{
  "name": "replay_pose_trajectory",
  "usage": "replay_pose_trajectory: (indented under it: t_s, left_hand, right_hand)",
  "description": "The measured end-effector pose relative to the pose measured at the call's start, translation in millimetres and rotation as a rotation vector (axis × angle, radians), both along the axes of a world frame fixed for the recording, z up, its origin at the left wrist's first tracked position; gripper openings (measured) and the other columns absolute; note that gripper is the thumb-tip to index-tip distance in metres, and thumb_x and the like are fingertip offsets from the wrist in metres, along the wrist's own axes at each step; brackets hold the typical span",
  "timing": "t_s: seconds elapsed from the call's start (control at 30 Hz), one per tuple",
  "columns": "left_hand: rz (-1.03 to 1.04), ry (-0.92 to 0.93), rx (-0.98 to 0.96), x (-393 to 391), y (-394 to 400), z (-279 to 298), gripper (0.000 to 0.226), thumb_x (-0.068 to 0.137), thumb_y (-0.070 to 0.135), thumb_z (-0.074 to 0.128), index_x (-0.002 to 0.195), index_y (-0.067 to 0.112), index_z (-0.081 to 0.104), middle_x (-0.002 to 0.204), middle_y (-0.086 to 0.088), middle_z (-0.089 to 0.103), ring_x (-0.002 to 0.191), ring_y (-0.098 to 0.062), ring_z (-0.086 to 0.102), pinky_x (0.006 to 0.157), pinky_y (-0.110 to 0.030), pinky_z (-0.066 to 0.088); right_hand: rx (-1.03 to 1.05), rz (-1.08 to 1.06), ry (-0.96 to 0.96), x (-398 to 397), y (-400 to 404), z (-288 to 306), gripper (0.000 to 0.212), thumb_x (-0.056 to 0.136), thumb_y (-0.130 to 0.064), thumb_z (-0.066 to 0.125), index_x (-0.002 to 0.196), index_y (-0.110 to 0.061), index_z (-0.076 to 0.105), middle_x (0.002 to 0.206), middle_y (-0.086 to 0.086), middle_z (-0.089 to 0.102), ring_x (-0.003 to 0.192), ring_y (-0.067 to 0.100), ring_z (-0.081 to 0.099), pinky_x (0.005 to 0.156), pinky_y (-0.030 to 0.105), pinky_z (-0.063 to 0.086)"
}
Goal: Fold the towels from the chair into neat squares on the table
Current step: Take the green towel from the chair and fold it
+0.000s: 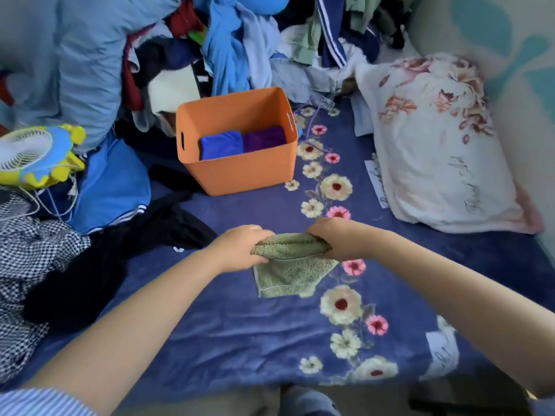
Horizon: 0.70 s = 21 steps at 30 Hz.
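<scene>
Both hands are gripping a small green terry-cloth towel (288,265) over a dark blue bedspread printed with cream and pink flowers (228,319). The left hand (240,247) is curling its fingers and thumb round the towel's left end, and the right hand (333,238) is clamping its fingers over the right end, so the upper edge is bunching into a thick roll between the 2 hands. Below that roll, the rest of the towel is hanging down toward the bedspread as a flat flap with a pale stitched hem; whether its lower edge is touching the bedspread cannot be told.

Further back, well apart from the hands, a rectangular orange storage bin with slot handles (240,172) is sitting on the bedspread, holding 2 folded cloths side by side: a bright blue folded cloth (220,144) on the left and a purple folded cloth (264,138) on the right. A white pillow with a pink floral print (435,151) is lying at the right against the wall. A heap of mixed blue, navy and red clothing (228,46) is filling the back, a black garment (99,265) and a black-and-white checked fabric (27,259) are lying at the left, and a small white fan in a yellow and blue frame (33,154) is resting above them.
</scene>
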<state>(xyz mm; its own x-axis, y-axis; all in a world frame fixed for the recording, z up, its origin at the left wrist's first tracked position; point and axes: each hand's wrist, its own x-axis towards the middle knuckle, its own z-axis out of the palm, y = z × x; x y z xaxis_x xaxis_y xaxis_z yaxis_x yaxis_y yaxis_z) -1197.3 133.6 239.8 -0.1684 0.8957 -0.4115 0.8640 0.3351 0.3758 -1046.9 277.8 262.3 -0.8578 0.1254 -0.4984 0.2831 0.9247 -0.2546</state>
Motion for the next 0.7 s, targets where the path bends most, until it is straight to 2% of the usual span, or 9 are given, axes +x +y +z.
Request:
replay_pose_trajectory:
  t_s: [0.13,0.23,0.3,0.4,0.47,0.57,0.63,0.7]
  left_hand:
    - [0.129,-0.032,-0.015,-60,38,12,0.044,0.081,0.023,0.069,0.123,0.017,0.056,0.117,-0.003,0.056,0.112,-0.02,0.051,0.096,-0.03,0.041]
    - [0.189,-0.001,-0.01,-99,69,24,0.045,0.082,0.021,0.069,0.123,0.011,0.054,0.119,-0.007,0.054,0.11,-0.022,0.05,0.082,-0.021,0.034]
    - [0.243,0.0,0.014,-130,89,33,0.044,0.082,0.02,0.069,0.122,0.009,0.054,0.116,-0.007,0.053,0.104,-0.02,0.049,0.076,-0.019,0.028]
    - [0.311,0.021,0.094,-167,112,44,0.039,0.081,0.014,0.069,0.117,0.008,0.057,0.105,-0.006,0.052,0.1,-0.022,0.052,0.077,-0.023,0.032]
    - [0.344,0.062,0.162,-193,128,51,0.036,0.079,0.01,0.069,0.114,0.006,0.06,0.108,-0.01,0.057,0.105,-0.026,0.053,0.078,-0.025,0.034]
    - [0.415,0.077,0.234,-232,155,54,0.036,0.08,0.005,0.066,0.116,0.007,0.061,0.115,-0.013,0.058,0.111,-0.027,0.053,0.09,-0.028,0.039]
    - [0.427,0.121,0.253,-255,174,50,0.039,0.082,0.001,0.062,0.121,0.008,0.058,0.119,-0.014,0.056,0.114,-0.029,0.051,0.096,-0.034,0.041]
    - [0.436,0.173,0.266,-279,194,42,0.046,0.084,-0.002,0.057,0.128,0.01,0.052,0.127,-0.012,0.052,0.119,-0.029,0.049,0.099,-0.033,0.039]
  right_hand:
    - [0.014,0.002,0.037,-63,41,7,0.021,0.088,-0.013,0.051,0.107,-0.006,0.056,0.112,0.012,0.057,0.103,0.026,0.053,0.08,0.032,0.039]
    - [0.02,-0.023,0.109,-108,74,17,0.009,0.086,-0.008,0.05,0.092,-0.011,0.056,0.096,0.012,0.055,0.091,0.024,0.05,0.075,0.031,0.038]
    - [-0.022,-0.036,0.177,-143,97,22,0.011,0.083,-0.004,0.05,0.083,-0.014,0.051,0.088,0.009,0.05,0.086,0.021,0.046,0.076,0.033,0.038]
    - [-0.021,-0.044,0.261,-183,123,32,0.012,0.082,-0.004,0.052,0.09,-0.009,0.058,0.093,0.013,0.056,0.091,0.025,0.049,0.078,0.029,0.036]
    - [-0.005,-0.06,0.296,-211,141,39,0.018,0.082,-0.005,0.052,0.099,-0.002,0.06,0.097,0.016,0.058,0.095,0.026,0.05,0.073,0.026,0.03]
    - [-0.009,-0.099,0.367,-254,167,46,0.017,0.083,-0.004,0.052,0.097,-0.001,0.061,0.085,0.007,0.048,0.085,0.019,0.043,0.063,0.024,0.021]
    - [0.01,-0.12,0.369,-283,184,44,0.016,0.082,-0.003,0.052,0.096,0.0,0.06,0.081,0.003,0.045,0.083,0.016,0.039,0.064,0.027,0.024]
    - [0.016,-0.15,0.359,-312,203,34,0.014,0.082,-0.002,0.051,0.093,-0.001,0.059,0.076,0.003,0.045,0.082,0.017,0.04,0.068,0.029,0.028]
